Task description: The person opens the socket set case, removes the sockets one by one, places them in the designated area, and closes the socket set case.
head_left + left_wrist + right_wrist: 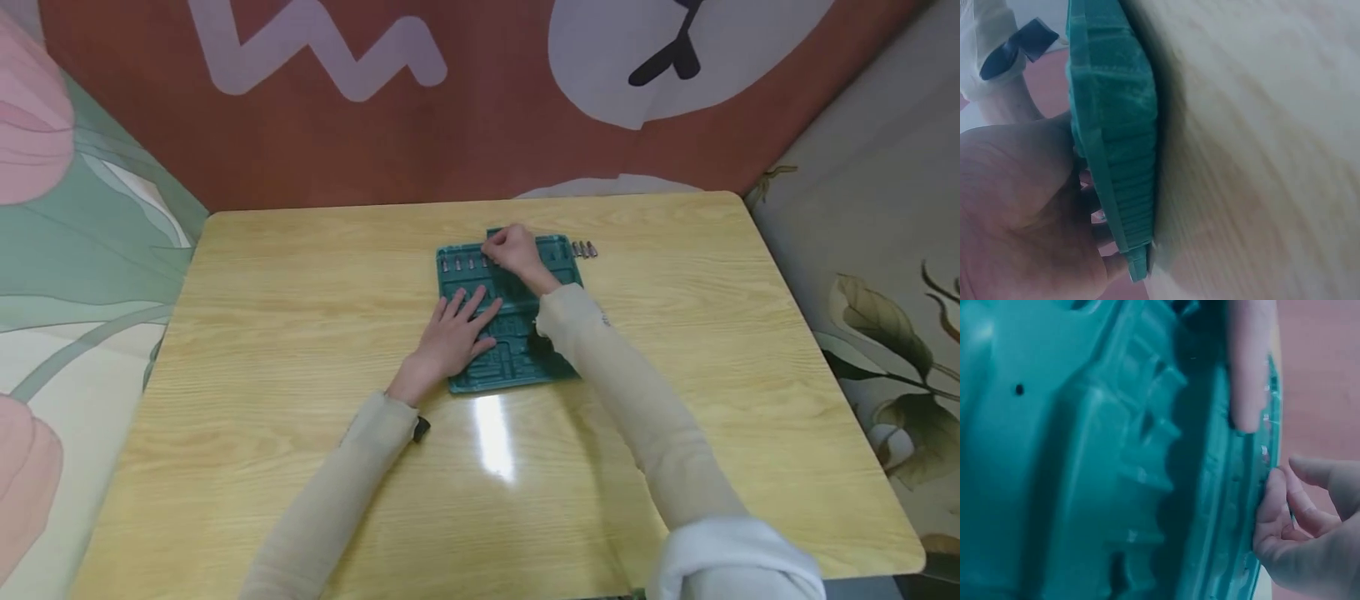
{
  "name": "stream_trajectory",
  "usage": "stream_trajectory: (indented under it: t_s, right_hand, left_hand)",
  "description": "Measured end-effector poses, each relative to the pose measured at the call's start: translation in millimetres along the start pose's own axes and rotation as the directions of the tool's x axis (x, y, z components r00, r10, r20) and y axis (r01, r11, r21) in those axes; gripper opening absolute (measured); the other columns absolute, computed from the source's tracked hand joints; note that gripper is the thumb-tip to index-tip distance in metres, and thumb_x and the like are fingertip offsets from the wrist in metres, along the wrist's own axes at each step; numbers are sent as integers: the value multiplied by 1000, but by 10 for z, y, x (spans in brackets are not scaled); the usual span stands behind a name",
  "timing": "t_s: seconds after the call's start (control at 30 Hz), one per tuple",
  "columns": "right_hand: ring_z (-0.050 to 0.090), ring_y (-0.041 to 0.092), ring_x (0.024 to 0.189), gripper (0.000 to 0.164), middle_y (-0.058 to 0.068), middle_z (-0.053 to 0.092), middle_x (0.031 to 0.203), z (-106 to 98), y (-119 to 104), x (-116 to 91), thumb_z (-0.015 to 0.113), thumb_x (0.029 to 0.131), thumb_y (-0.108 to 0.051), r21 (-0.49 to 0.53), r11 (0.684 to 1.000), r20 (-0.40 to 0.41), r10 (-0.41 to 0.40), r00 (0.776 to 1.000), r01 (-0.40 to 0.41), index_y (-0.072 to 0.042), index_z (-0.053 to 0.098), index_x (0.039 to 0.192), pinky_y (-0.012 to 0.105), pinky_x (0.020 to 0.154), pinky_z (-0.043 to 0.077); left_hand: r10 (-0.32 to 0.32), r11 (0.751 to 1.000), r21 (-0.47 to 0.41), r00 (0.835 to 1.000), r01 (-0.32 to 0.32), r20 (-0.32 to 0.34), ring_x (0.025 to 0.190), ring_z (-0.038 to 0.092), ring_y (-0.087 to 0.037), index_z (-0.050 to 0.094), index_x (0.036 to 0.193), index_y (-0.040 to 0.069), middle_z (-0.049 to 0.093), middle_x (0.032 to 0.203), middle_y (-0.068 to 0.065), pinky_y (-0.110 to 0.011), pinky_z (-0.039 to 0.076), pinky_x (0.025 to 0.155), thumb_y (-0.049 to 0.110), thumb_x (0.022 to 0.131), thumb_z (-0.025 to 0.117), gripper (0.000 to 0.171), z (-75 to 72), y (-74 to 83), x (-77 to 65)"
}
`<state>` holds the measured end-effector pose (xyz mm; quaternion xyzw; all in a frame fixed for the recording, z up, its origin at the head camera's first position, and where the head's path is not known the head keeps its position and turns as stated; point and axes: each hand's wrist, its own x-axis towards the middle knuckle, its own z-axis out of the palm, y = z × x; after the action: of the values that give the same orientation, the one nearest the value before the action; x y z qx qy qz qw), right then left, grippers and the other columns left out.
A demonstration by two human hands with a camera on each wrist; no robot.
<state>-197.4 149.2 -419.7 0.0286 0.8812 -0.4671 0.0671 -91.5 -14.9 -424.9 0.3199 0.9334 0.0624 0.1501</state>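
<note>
A green moulded plastic tray (517, 325) with many recesses lies on the table. My left hand (450, 337) rests on its left part, fingers spread; in the left wrist view that hand (1022, 212) lies over the edge of the tray (1116, 112). At the far edge, my right hand (516, 250) pinches with thumb and fingers over the row of slots. What it pinches looks like a small metal bit, mostly hidden by the fingers (1272, 500). Several small metal bits (458, 265) sit in slots left of the right hand.
Several more metal bits (592, 249) stand in a short row on the table just right of the tray's far corner. The wooden table (300, 333) reaches back to a red patterned wall (487, 150). A dark strap piece (422, 429) sits at the left cuff.
</note>
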Motion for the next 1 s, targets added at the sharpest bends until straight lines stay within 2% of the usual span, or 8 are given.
stream_trajectory:
  t_s: [0.07,0.13,0.27,0.37,0.63,0.77,0.9,1.0]
  right_hand:
    - [55,16,59,25,15,69,76,32,18,13,61,94,-14,-47,999,-17,2,1000,-2,4,75,86,34,67,49]
    - [56,17,60,25,15,70,80,47,23,29,60,95,-14,-83,997,-18,0,1000,-2,4,76,86,35,72,50]
    - [64,23,80,23,15,71,101,59,13,64,61,96,-14,-133,991,-8,10,1000,-11,3,76,92,38,82,51]
    - [65,25,93,22,15,70,108,60,0,78,62,95,-15,-148,988,3,37,999,-36,3,76,94,39,85,51]
    - [61,26,105,27,14,67,114,54,-16,57,63,95,-21,-56,986,51,160,986,-157,2,73,105,40,88,49]
    - [61,26,105,27,14,67,113,58,-11,58,63,95,-21,-19,984,41,180,983,-179,1,73,107,40,90,49]
    - [61,25,100,25,13,68,107,71,-23,53,63,94,-19,42,980,27,196,980,-197,1,74,101,40,89,49]
    - [62,24,91,23,12,69,101,73,-36,50,64,93,-19,88,974,22,209,978,-210,1,75,96,38,84,50]
  left_hand:
    - [-5,1000,2,1000,5,3,145,5,-36,17,156,24,7,161,-8,-53,8,114,45,103,37,60,11,15,4]
    - [-12,1000,10,1000,12,1,145,6,-36,17,156,25,8,161,-7,-52,8,114,45,103,38,60,17,26,11]
    - [-8,1000,29,1000,8,-19,145,7,-36,17,156,25,9,161,-8,-53,9,114,45,103,38,61,13,31,30]
    - [-2,999,37,1000,2,-21,145,7,-36,16,156,25,9,161,-8,-53,10,114,46,103,37,61,12,23,38]
    - [-7,999,36,1000,7,13,145,5,-36,14,157,25,6,161,-8,-52,8,114,46,103,37,62,13,10,10]
    - [-5,999,32,1000,4,27,145,3,-36,13,157,25,5,161,-9,-52,7,114,46,103,37,62,-14,12,8]
    - [-12,1000,28,999,11,43,146,1,-35,12,156,25,3,161,-8,-51,6,115,46,103,36,62,-36,6,6]
    - [-17,1000,23,999,16,46,146,1,-35,11,156,26,2,161,-8,-51,6,115,46,103,36,62,-42,-6,0]
